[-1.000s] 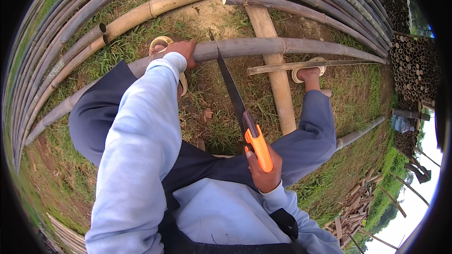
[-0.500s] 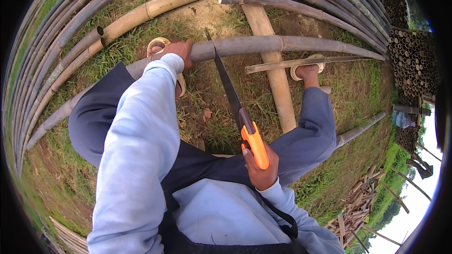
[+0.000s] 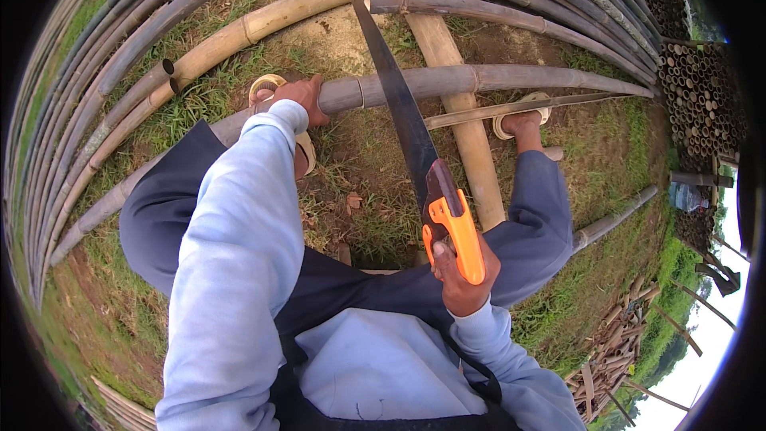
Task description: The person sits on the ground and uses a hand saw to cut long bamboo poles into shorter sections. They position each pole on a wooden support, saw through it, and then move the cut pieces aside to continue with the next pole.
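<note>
My right hand (image 3: 469, 279) is wrapped round the orange handle of a handsaw (image 3: 408, 124). The dark blade points up and away, passing over a grey-brown bamboo pole (image 3: 447, 80) that lies crosswise in front of me. Whether the blade touches the pole I cannot tell. My left hand (image 3: 306, 99) grips that pole from above. A thin cut line shows round the pole between my left hand and the blade. The pole rests across a pale, thick bamboo support (image 3: 475, 164). A narrow bamboo strip (image 3: 479, 113) lies just nearer than the pole.
My sandalled feet (image 3: 519, 121) stand on both sides of the saw. More long bamboo poles (image 3: 287, 4) lie beyond and to the left. At the right are a stack of cut bamboo tubes (image 3: 702, 100), a bluish plastic container (image 3: 685, 196) and a heap of bamboo scraps (image 3: 614, 343).
The saw has come away from the cut line and shifted right, its blade turned flatter to view. My right hand moved slightly right. My left hand stays on the bamboo pole.
</note>
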{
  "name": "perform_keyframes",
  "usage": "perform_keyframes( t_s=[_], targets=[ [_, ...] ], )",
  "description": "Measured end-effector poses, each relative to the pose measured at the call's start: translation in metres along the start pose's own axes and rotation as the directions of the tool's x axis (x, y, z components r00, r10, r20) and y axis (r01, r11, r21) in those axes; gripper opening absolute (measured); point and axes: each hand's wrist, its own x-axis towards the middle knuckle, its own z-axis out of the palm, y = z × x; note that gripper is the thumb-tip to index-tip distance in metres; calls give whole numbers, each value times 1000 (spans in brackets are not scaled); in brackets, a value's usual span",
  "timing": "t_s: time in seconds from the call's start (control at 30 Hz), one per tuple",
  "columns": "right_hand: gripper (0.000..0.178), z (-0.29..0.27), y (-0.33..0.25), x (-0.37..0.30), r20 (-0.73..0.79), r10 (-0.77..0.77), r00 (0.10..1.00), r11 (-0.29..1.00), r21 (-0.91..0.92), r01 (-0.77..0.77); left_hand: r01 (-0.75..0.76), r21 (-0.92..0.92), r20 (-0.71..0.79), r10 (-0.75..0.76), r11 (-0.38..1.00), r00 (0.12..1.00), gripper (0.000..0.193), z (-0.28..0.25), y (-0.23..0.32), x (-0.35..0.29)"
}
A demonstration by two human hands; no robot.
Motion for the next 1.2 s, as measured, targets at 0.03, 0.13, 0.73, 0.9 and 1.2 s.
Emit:
perform_keyframes(
  t_s=[0.03, 0.13, 0.73, 0.9, 1.2],
  targets=[
    [26, -11, -16, -4, -83, -74, 994, 997, -19, 72, 9, -6, 1, -9, 1000, 1000, 72, -1, 2, -1],
    [22, -59, -51, -4, -265, -294, 918, 947, -210, 243, 60, 7, -24, -60, 998, 998, 77, 1, 5, 1],
    [27, -287, 213, 6, -738, -177, 651, 685, -567, -457, -135, -48, -175, 125, 990, 977, 82, -26, 93, 45],
    [30, -247, 281, -10, -660, 213, 721, 581, -507, -636, -132, 250, -52, 149, 959, 987, 98, -15, 135, 50],
    [36, -284, 233, 16, -518, 241, 821, 715, -477, -511, -151, 280, -114, 189, 948, 975, 86, -36, 116, 59]
  ],
)
